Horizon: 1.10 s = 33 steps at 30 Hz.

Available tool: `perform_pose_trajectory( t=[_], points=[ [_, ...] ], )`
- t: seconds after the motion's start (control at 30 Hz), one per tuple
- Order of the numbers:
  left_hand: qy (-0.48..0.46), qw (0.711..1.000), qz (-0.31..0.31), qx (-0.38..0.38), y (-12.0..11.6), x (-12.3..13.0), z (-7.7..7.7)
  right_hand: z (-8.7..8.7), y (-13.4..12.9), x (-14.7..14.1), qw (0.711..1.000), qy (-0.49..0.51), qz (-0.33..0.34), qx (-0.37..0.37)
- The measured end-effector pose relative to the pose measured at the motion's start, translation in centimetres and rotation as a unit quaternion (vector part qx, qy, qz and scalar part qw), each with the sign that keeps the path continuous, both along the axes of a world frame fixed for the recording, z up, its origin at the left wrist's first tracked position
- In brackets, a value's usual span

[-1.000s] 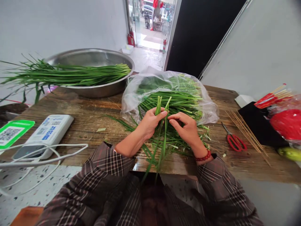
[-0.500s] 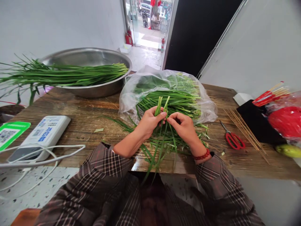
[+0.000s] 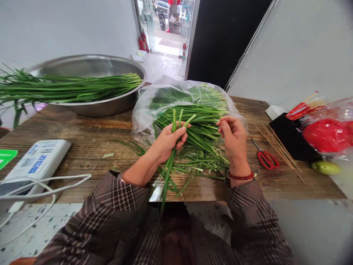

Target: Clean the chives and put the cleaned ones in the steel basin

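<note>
The left hand [image 3: 169, 141] has its fingers closed around a few green stalks [image 3: 167, 167], pinching them just below their pale ends, which poke up above the thumb at uneven heights, one slanting off to the right. Below the grip the leaves hang down toward the person, over the near edge of the wooden surface [image 3: 91, 143]. The right hand [image 3: 235, 138] is raised on the other side, fingers curled in toward the thumb beside the pale ends of the bundle [image 3: 190, 119] in the clear plastic bag [image 3: 142, 114]; whether anything is pinched there I cannot tell. Each stalk should weigh next to nothing and be fairly firm at the pale end, turning limp toward the leaf tips (the drooping ends suggest as much). They look smooth, so they may slide against one another if wet, and a hard squeeze would likely bruise or crease the leaves. The best hold is probably a light pinch low on the pale, stiffer part, taking one or two at a time so that neighbours do not tangle. Loose greens [image 3: 206, 163] lie strewn between the bag and the near edge, with red-handled scissors [image 3: 267, 159] farther right.
</note>
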<state>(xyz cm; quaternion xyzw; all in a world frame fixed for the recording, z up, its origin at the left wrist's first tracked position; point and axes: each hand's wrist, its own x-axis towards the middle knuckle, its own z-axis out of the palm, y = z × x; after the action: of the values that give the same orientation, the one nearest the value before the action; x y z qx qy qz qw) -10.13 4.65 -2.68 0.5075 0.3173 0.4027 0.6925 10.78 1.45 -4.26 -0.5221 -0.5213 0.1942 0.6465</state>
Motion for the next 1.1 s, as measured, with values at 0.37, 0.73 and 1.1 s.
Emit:
perform_pose_trajectory(
  t=[0.37,0.73,1.1],
  points=[
    [0.166,0.959,0.04,0.227,0.0,-0.4,0.3,-1.0,-2.8,3.3,0.99,-0.106,-0.034,-0.083],
    [0.296,0.86,0.068,0.41,-0.5,0.0,-0.2,-4.5,-6.8,2.2,0.939,-0.303,-0.047,-0.155],
    [0.244,0.798,0.212,0.509,0.5,-0.7,-0.7,-3.0,-5.8,0.9,0.99,-0.063,-0.114,-0.053]
  ],
)
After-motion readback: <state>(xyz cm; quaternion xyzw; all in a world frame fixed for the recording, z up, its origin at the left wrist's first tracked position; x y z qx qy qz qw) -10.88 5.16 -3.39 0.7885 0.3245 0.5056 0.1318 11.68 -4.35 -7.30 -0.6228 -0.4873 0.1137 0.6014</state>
